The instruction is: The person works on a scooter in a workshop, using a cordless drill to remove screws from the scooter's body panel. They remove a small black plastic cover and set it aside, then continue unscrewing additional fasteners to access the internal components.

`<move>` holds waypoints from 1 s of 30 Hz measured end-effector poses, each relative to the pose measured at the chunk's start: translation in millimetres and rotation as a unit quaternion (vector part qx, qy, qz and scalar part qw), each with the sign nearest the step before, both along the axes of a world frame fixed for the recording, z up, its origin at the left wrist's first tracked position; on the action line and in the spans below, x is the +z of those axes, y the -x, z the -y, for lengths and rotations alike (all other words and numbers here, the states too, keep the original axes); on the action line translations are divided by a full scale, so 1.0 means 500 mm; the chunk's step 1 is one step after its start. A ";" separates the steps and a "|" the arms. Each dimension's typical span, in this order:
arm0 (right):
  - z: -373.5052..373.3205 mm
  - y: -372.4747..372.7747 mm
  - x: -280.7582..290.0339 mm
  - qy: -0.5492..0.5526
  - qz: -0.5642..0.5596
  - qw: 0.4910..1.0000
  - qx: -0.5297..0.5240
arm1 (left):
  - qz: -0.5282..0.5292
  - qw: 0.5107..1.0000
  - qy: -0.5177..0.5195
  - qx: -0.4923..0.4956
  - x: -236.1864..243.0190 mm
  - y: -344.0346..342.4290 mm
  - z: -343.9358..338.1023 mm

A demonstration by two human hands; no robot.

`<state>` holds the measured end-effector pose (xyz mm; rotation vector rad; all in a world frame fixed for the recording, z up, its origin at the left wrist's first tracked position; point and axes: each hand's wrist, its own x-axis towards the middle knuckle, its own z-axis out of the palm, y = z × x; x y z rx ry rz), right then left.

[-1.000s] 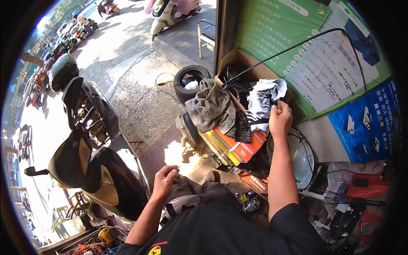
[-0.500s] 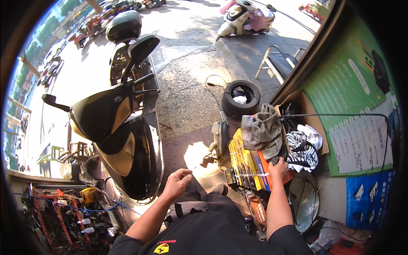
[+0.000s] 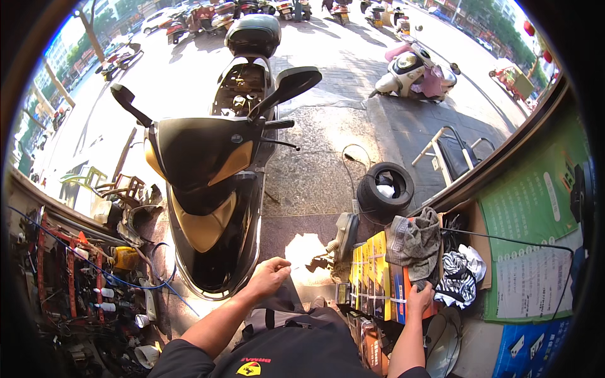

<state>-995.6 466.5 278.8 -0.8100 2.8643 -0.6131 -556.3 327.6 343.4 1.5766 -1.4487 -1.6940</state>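
Observation:
My left hand [image 3: 270,274] is raised beside the front of a black-and-gold scooter [image 3: 205,220], fingers curled together; what they hold, if anything, is too small to make out. My right hand [image 3: 418,296] is closed on a dark cloth [image 3: 421,284] at the lower end of a patterned grey towel [image 3: 413,234]. The towel lies over strapped yellow, orange and blue boxes [image 3: 372,274]. Just right of that hand, a black-and-white cloth [image 3: 455,274] sits by an open cardboard box [image 3: 472,220] with black cables inside.
Tyres [image 3: 384,189] lie near the doorway, with a white metal-framed seat [image 3: 454,160] outside. Mechanical clutter [image 3: 88,283] fills the left side, signboards [image 3: 529,227] the right. A pink-covered scooter [image 3: 409,75] and more parked scooters stand on the pavement [image 3: 321,82].
The view has tilted up toward the street. My right hand has left the black-and-white cloth and gripped the dark cloth to its left. My left hand stays raised and curled.

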 end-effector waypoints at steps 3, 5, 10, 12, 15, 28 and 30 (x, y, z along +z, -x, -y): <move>0.014 -0.025 -0.020 0.037 0.011 0.997 0.072 | 0.014 0.999 0.025 0.036 0.008 0.001 -0.020; 0.030 -0.037 -0.042 0.034 0.003 0.993 0.112 | 0.008 0.997 0.026 0.070 0.016 0.009 -0.045; 0.066 -0.060 -0.090 0.072 0.089 0.970 0.213 | 0.043 0.995 0.005 0.087 0.032 0.035 -0.128; 0.076 -0.081 -0.098 0.043 0.154 0.950 0.267 | 0.063 0.994 0.012 0.088 0.034 0.037 -0.155; 0.091 -0.129 -0.099 -0.023 0.188 0.922 0.337 | 0.100 0.989 0.030 0.104 0.035 0.027 -0.187; 0.136 -0.294 -0.117 -0.217 0.206 0.800 0.520 | 0.101 0.975 0.001 0.196 0.044 -0.101 -0.288; 0.141 -0.313 -0.138 -0.219 0.178 0.790 0.545 | 0.123 0.975 0.016 0.187 0.038 -0.144 -0.309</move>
